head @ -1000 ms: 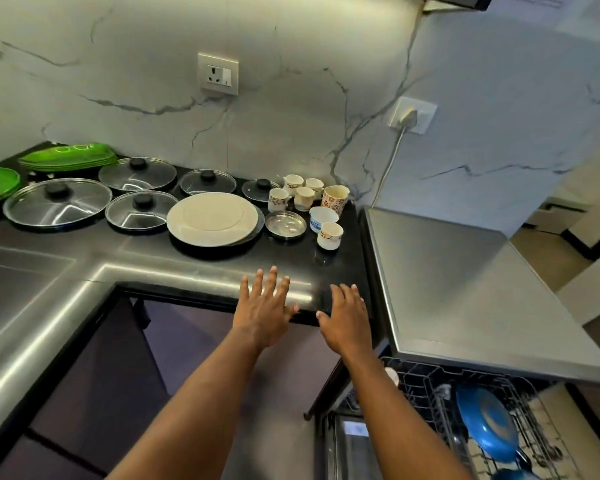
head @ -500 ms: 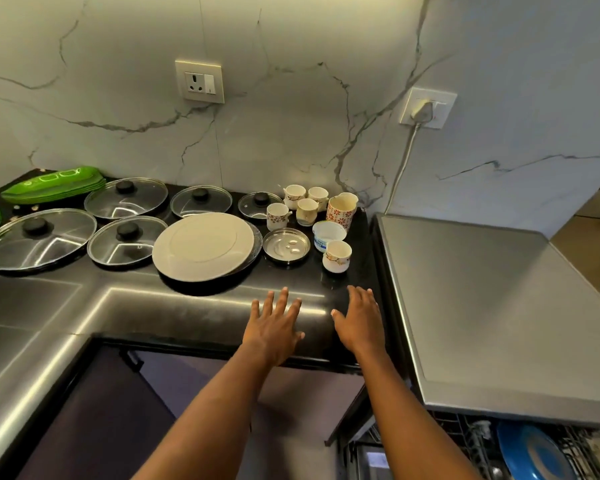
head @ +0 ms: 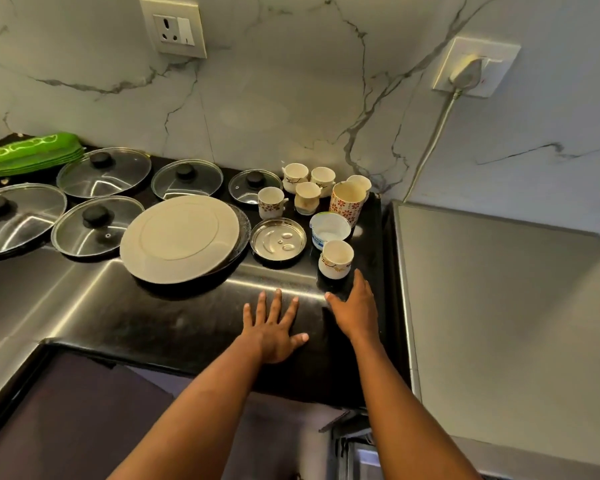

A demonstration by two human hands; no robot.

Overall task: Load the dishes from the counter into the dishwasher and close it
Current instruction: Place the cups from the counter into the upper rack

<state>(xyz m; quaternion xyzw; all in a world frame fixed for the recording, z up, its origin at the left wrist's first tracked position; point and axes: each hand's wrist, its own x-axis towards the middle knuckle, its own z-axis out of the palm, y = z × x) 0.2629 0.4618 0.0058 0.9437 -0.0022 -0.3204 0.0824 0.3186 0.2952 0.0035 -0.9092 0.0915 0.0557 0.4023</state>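
Dishes stand in a cluster on the black bench (head: 153,317), mostly across the middle and left of the frame.

The left grip (head: 274,327) is spread flat, palm down, low over the bench's front edge. Its fingers are straight and point toward the top of the frame, and it holds nothing. The right grip (head: 355,306) is also open and empty, with straight fingers angled up the frame and the thumb out to the left. Its fingertips are just beside the nearest cup (head: 336,259); whether they touch it I cannot tell.

That cup stands upright, mouth up. Just behind it sits a blue-and-white bowl (head: 329,230), and behind that a tall floral mug (head: 347,202), both upright. To the left of the bowl, a small steel plate (head: 278,241) lies flat.

Further left, a large white plate (head: 181,239) lies flat on a darker dish. Small cups (head: 307,197) stand upright in a group near the wall.

Glass lids (head: 97,225) lie knob-up at centre left. A stack of green oblong plates (head: 32,152) sits at upper left, its long axis running roughly left to right.

The grey steel top of the dishwasher (head: 499,306) fills the right of the frame.
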